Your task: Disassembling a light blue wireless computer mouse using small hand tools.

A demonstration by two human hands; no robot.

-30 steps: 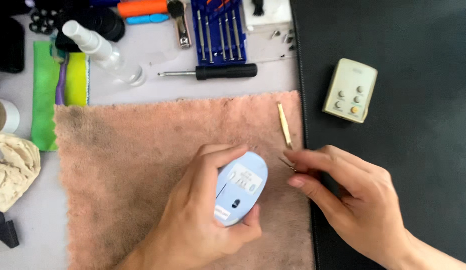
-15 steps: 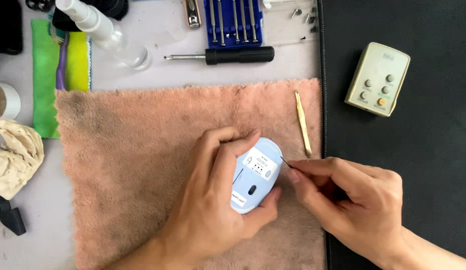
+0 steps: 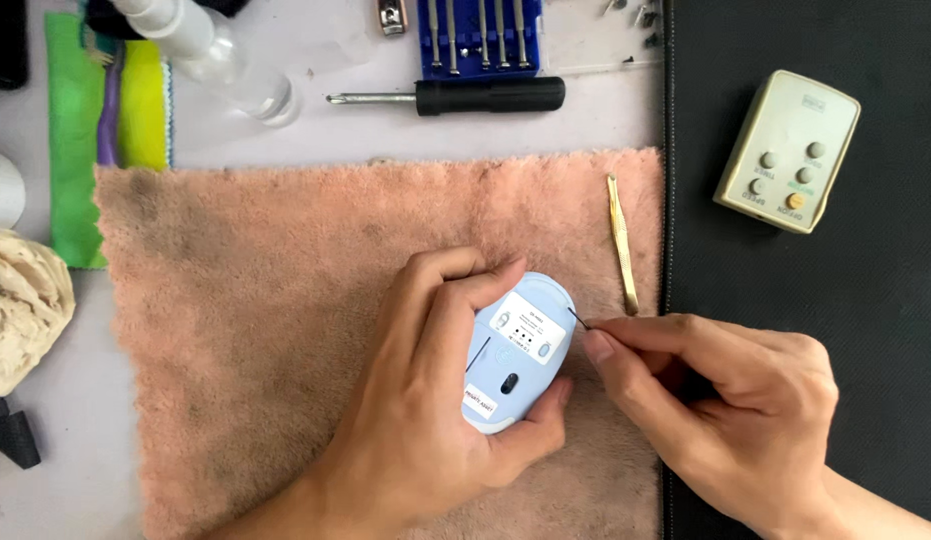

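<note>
A pale blue computer mouse (image 3: 517,352), turned underside up, is clasped in the left hand (image 3: 435,400), with the fingers curled over its left edge and the thumb pressed against its lower right side. It is held just above a pink fluffy towel (image 3: 285,330) near the towel's right half. A thin dark pin-like tool (image 3: 577,320) is pinched between thumb and forefinger of the right hand (image 3: 725,400), and its tip is set at the right edge of the mouse's underside. Just beyond that hand, gold tweezers (image 3: 621,242) are laid on the towel's right border, beside a black mat (image 3: 835,300). On the mat, farther off, a cream remote-like box with buttons (image 3: 785,150) is seen. Past the towel's far edge, a black-handled screwdriver (image 3: 465,96), a blue rack of small drivers (image 3: 479,35) and a clear spray bottle (image 3: 210,55) are laid out.
</note>
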